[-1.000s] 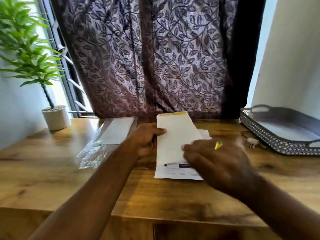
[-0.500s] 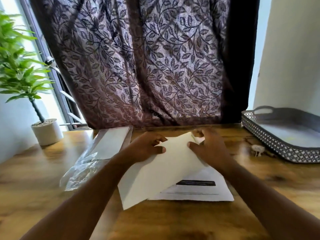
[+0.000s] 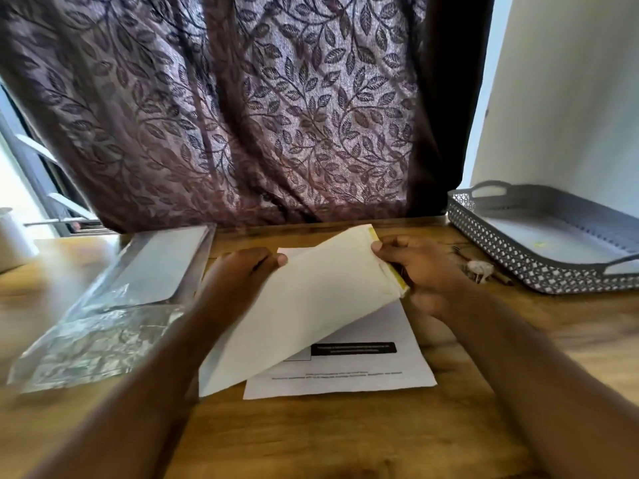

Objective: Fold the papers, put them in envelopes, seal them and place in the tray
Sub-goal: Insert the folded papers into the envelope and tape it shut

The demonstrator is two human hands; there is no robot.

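A long white envelope [image 3: 304,305] with a yellow adhesive strip at its open end is held tilted above the table. My left hand [image 3: 238,274] grips its upper left edge. My right hand [image 3: 422,271] pinches the open end by the yellow strip. Under the envelope a white printed paper [image 3: 373,357] with a black bar lies flat on the wooden table [image 3: 311,437]. The grey perforated tray [image 3: 491,243] with handles stands at the back right, white inside.
A clear plastic pack [image 3: 114,305] holding more white envelopes lies at the left. A small white object and a pen [image 3: 480,269] lie in front of the tray. A white pot [image 3: 10,236] stands at the far left. A patterned curtain hangs behind the table.
The envelope was lifted off the paper and turned diagonally. My right hand moved from the paper up to the envelope's open end. The camera view shifted right.
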